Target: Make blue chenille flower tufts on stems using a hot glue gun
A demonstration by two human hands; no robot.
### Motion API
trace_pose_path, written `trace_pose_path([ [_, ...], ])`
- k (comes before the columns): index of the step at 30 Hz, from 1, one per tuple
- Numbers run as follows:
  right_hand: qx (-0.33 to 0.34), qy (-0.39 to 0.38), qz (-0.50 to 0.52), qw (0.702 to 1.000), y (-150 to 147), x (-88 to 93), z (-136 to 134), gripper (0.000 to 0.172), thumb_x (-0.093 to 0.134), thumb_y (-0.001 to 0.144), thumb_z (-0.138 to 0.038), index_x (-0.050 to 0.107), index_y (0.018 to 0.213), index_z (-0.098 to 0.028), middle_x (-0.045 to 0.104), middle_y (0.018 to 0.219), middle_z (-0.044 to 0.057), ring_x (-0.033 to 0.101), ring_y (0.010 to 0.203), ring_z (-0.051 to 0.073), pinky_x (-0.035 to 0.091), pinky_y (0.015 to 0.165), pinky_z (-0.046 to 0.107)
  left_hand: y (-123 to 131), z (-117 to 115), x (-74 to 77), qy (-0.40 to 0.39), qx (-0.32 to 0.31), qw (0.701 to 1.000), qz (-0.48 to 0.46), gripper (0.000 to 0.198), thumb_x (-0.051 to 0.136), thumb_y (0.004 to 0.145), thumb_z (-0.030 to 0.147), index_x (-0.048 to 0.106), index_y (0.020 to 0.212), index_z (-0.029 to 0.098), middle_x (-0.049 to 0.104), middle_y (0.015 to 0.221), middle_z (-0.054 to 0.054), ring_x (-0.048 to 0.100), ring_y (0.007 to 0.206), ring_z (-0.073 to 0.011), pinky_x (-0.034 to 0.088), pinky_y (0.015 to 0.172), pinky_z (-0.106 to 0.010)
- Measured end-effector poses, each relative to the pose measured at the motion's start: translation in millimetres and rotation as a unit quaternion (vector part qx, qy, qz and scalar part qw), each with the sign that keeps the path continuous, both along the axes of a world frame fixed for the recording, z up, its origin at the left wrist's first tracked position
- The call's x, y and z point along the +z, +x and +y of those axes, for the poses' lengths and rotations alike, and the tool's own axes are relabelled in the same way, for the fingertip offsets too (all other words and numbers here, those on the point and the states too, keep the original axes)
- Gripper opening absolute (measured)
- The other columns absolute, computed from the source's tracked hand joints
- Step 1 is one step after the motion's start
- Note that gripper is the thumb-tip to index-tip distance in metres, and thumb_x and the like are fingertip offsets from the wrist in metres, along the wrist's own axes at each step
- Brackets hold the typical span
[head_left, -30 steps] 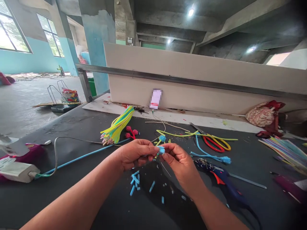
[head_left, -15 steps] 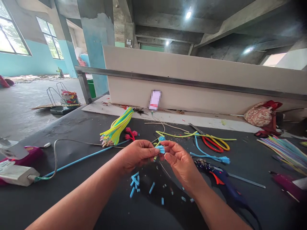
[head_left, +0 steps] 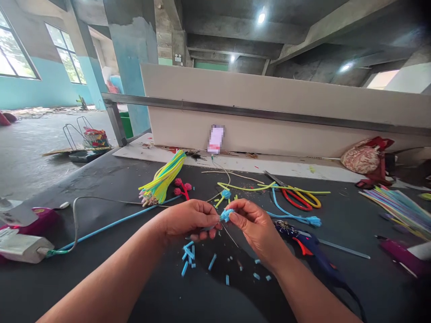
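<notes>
Between my hands, over the middle of the dark table, is a small blue pipe-cleaner flower with bunched, bent tips. My left hand pinches it from the left between thumb and forefinger. The fingertips of my right hand close on its right side. Just behind them lies another blue flower head with yellow-green pieces below it. Short cut blue pieces are scattered on the table in front of my hands. To the right rests a blue-tipped pipe-cleaner stem.
A dark blue glue gun with an orange trigger lies right of my right arm. Scissors with red and yellow handles are behind it. A yellow-green pipe-cleaner bundle, red flower pieces and a white power strip are to the left.
My right fingers have closed in onto the blue flower, and its tips look more bunched. My hands have shifted slightly, uncovering the flower head behind them.
</notes>
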State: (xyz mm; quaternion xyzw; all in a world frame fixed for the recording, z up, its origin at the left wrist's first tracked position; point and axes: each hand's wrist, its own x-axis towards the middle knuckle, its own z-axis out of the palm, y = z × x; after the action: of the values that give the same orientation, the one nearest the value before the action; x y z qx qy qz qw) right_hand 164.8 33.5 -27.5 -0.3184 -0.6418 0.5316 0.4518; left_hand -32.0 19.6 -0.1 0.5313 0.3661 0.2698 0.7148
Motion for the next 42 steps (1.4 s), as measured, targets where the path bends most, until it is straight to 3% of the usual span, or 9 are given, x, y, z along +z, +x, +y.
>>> trace_pose_path([
  [7,0.023,0.015,-0.133,0.991,0.9,6.9,-3.0,0.011,0.065,0.078,-0.032,0.063,0.082,-0.022,0.057,0.070,-0.003,0.049,0.062,0.010,0.041,0.057,0.022,5.4,-3.9,2.0,0.073,0.002,0.985,0.155,0.016,0.062,0.067,0.027,0.055,0.064,0.014,0.053,0.048,0.004,0.032,0.035,-0.0025,0.021,0.035,-0.016],
  [15,0.020,0.019,-0.073,0.997,-0.1,5.6,-0.3,0.023,0.066,0.077,-0.038,0.062,0.094,-0.023,0.057,0.075,-0.002,0.052,0.069,0.012,0.042,0.065,0.024,1.6,-3.9,5.6,0.050,0.010,0.997,0.056,0.026,0.061,0.073,0.039,0.052,0.072,0.015,0.061,0.064,0.000,0.045,0.036,-0.0032,0.022,0.031,-0.015],
  [19,0.048,0.017,-0.005,0.999,-2.7,0.9,1.8,0.052,0.061,0.079,-0.046,0.043,0.124,-0.027,0.058,0.083,0.000,0.054,0.074,0.014,0.044,0.072,0.029,-5.1,0.3,8.2,0.037,0.020,0.998,0.050,0.022,0.063,0.072,0.034,0.052,0.069,0.015,0.059,0.059,0.002,0.046,0.035,-0.0032,0.021,0.029,-0.014],
  [22,0.011,0.063,-0.034,0.997,-3.9,-3.7,3.7,0.048,0.046,0.087,-0.047,0.034,0.128,-0.025,0.059,0.089,0.003,0.056,0.079,0.016,0.044,0.079,0.032,-16.2,4.0,15.8,0.040,0.063,0.997,0.020,0.021,0.062,0.074,0.032,0.052,0.068,0.014,0.057,0.056,0.003,0.045,0.035,-0.0027,0.022,0.029,-0.014],
  [25,-0.046,0.153,-0.210,0.965,-9.4,-7.1,3.5,0.034,0.040,0.091,-0.036,0.040,0.122,-0.023,0.059,0.088,0.003,0.057,0.079,0.016,0.045,0.075,0.030,-27.0,5.6,26.1,0.053,0.103,0.993,0.009,0.021,0.061,0.075,0.031,0.054,0.067,0.013,0.058,0.056,0.001,0.048,0.038,-0.0039,0.030,0.032,-0.015],
  [28,-0.022,0.215,-0.317,0.923,-23.3,-10.4,1.7,0.020,0.048,0.084,-0.023,0.058,0.102,-0.023,0.062,0.083,0.002,0.057,0.078,0.017,0.042,0.073,0.029,-32.5,6.0,28.6,0.061,0.107,0.992,0.024,0.020,0.062,0.074,0.030,0.056,0.068,0.012,0.062,0.059,-0.002,0.053,0.043,-0.0067,0.039,0.039,-0.017],
  [32,0.031,0.259,-0.374,0.890,-48.6,-20.6,1.9,0.017,0.054,0.078,-0.013,0.065,0.086,-0.023,0.065,0.080,0.001,0.058,0.078,0.018,0.035,0.077,0.033,-33.5,5.9,12.4,0.067,0.108,0.992,0.015,0.023,0.061,0.074,0.032,0.057,0.065,0.011,0.060,0.059,-0.003,0.049,0.042,-0.0065,0.033,0.034,-0.017],
  [36,0.008,0.271,-0.412,0.870,-64.0,-34.0,3.6,0.015,0.056,0.074,-0.009,0.062,0.083,-0.019,0.064,0.080,0.003,0.058,0.079,0.020,0.031,0.074,0.036,-32.8,3.6,-5.1,0.031,0.110,0.993,-0.018,0.022,0.061,0.073,0.032,0.052,0.065,0.013,0.059,0.061,-0.002,0.042,0.038,-0.0038,0.021,0.030,-0.015],
  [42,0.000,0.283,-0.419,0.863,-47.6,-29.7,-1.3,0.018,0.048,0.077,-0.006,0.055,0.069,-0.020,0.061,0.068,-0.002,0.052,0.065,0.015,0.032,0.072,0.036,-30.0,3.2,-10.6,0.011,0.106,0.993,-0.051,0.024,0.060,0.075,0.036,0.048,0.071,0.015,0.055,0.059,0.002,0.038,0.038,-0.0024,0.019,0.033,-0.014],
])
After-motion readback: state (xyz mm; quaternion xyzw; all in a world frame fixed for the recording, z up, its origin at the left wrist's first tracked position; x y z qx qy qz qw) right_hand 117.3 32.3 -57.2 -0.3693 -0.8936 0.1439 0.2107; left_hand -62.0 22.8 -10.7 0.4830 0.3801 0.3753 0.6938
